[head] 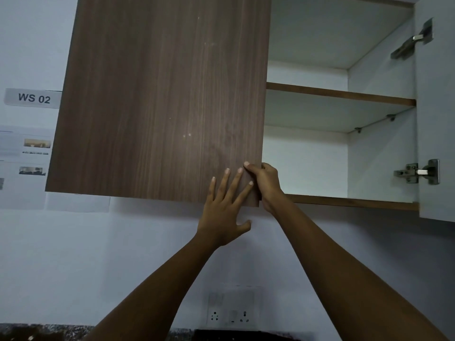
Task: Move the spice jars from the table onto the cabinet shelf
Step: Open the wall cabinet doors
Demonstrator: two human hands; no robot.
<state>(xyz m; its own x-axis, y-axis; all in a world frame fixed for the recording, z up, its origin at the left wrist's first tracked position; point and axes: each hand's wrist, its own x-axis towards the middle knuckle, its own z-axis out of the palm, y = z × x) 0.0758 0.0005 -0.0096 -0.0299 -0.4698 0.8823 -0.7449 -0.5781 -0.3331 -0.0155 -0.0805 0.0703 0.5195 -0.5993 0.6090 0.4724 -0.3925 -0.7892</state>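
A wall cabinet hangs above me. Its left door (157, 99), brown wood grain, hangs in front of the cabinet's left half. My right hand (264, 185) grips that door's lower right corner, thumb on the front and fingers behind the edge. My left hand (225, 210) lies flat on the door face beside it, fingers spread. The right half is open, showing a white interior with a middle shelf (342, 97) and a bottom shelf (352, 200), both bare. No spice jars are in view.
The right door (438, 114) stands swung out at the far right on two metal hinges (418, 172). A "WS 02" label (33, 98) and printed sheets are on the wall at left. A wall socket (231, 313) sits below, above a dark counter edge (37, 333).
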